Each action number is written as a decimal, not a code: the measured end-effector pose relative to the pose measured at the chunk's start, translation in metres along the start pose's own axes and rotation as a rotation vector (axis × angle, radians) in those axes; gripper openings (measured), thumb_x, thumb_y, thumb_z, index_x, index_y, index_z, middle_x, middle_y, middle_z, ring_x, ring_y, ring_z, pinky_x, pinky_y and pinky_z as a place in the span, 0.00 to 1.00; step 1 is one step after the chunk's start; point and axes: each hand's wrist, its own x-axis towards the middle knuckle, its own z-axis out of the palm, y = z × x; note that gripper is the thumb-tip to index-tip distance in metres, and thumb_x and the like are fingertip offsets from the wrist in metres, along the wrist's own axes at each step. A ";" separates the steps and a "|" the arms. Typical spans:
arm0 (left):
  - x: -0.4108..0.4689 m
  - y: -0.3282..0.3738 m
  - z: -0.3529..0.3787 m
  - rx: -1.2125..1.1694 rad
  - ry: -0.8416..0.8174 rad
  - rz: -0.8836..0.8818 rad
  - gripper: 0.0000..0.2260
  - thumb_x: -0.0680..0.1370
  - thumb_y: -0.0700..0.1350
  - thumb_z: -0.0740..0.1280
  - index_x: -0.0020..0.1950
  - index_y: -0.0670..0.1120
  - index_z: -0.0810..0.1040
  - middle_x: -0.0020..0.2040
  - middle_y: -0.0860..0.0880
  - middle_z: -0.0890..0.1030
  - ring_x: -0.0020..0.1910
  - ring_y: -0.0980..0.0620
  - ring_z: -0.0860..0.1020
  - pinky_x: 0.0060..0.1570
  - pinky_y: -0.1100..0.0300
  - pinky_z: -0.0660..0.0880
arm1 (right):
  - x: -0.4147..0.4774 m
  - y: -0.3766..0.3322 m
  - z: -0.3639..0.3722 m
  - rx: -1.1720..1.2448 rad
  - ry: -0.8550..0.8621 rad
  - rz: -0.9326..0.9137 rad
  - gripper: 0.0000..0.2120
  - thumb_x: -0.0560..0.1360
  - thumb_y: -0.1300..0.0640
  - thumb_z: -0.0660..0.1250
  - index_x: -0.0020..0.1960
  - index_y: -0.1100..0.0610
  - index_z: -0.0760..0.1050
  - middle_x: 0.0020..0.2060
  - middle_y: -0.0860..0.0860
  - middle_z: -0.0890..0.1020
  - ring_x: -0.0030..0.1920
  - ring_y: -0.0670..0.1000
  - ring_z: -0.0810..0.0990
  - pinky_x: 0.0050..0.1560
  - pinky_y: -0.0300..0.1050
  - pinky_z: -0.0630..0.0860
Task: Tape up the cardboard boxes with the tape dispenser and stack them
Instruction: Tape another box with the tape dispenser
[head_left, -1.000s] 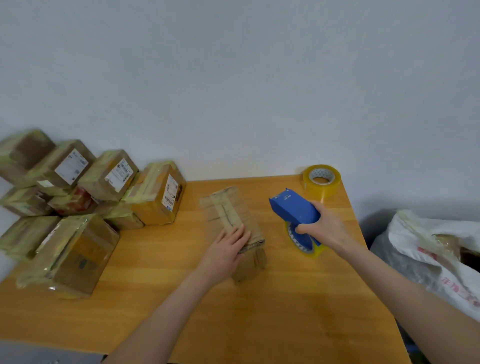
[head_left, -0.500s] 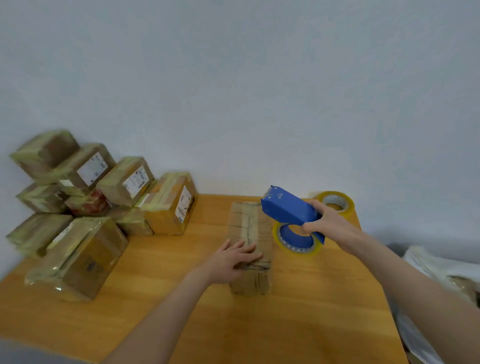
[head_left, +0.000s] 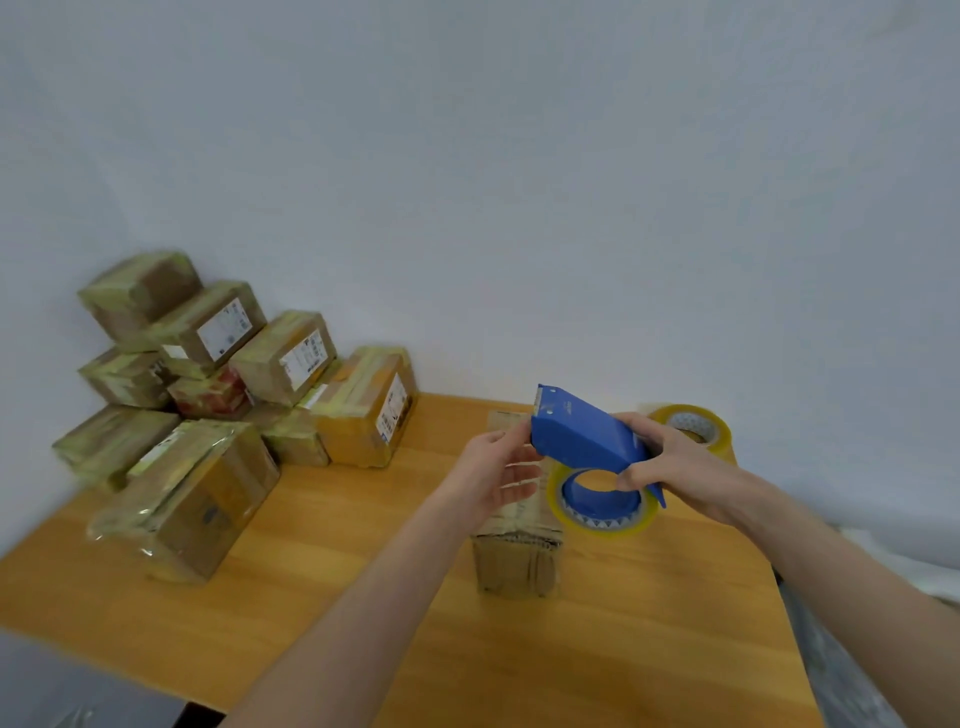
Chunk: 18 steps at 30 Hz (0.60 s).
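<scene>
A narrow cardboard box (head_left: 517, 558) lies lengthwise on the wooden table (head_left: 363, 561), its far half hidden behind my hands. My right hand (head_left: 675, 467) grips the blue tape dispenser (head_left: 587, 441), which carries a roll of clear yellowish tape (head_left: 602, 512), and holds it in the air above the box. My left hand (head_left: 498, 473) is raised off the box, fingers relaxed, its fingertips at the dispenser's front edge. Whether they pinch the tape end I cannot tell. A pile of several taped boxes (head_left: 218, 395) stands at the table's left, against the wall.
A spare roll of yellowish tape (head_left: 693, 428) lies at the table's far right corner, behind my right hand. A large taped box (head_left: 192, 499) sits at the front of the pile. The table's right edge drops off to a pale bag (head_left: 883, 649).
My left hand has lifted off the box and risen to the dispenser's front end. My right hand has raised the dispenser higher over the box. The view has tilted upward.
</scene>
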 end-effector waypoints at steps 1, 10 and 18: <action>0.000 -0.001 -0.002 -0.024 0.008 0.003 0.15 0.77 0.53 0.67 0.54 0.42 0.79 0.42 0.49 0.81 0.39 0.52 0.77 0.39 0.60 0.76 | -0.001 0.000 0.001 0.001 -0.001 -0.001 0.35 0.53 0.55 0.74 0.60 0.44 0.75 0.54 0.49 0.80 0.53 0.49 0.80 0.46 0.41 0.77; -0.002 -0.015 -0.028 -0.207 -0.049 -0.115 0.19 0.82 0.53 0.58 0.47 0.42 0.83 0.46 0.47 0.83 0.44 0.50 0.78 0.41 0.57 0.75 | -0.003 -0.004 0.004 -0.116 0.006 0.020 0.32 0.57 0.57 0.73 0.60 0.44 0.74 0.55 0.51 0.78 0.54 0.51 0.79 0.54 0.49 0.79; -0.004 -0.018 -0.039 0.131 0.099 -0.118 0.23 0.75 0.62 0.65 0.55 0.43 0.80 0.50 0.47 0.84 0.45 0.51 0.80 0.40 0.60 0.78 | -0.008 -0.011 0.002 -0.368 -0.043 -0.041 0.28 0.57 0.53 0.72 0.58 0.46 0.73 0.49 0.49 0.78 0.46 0.48 0.80 0.40 0.37 0.76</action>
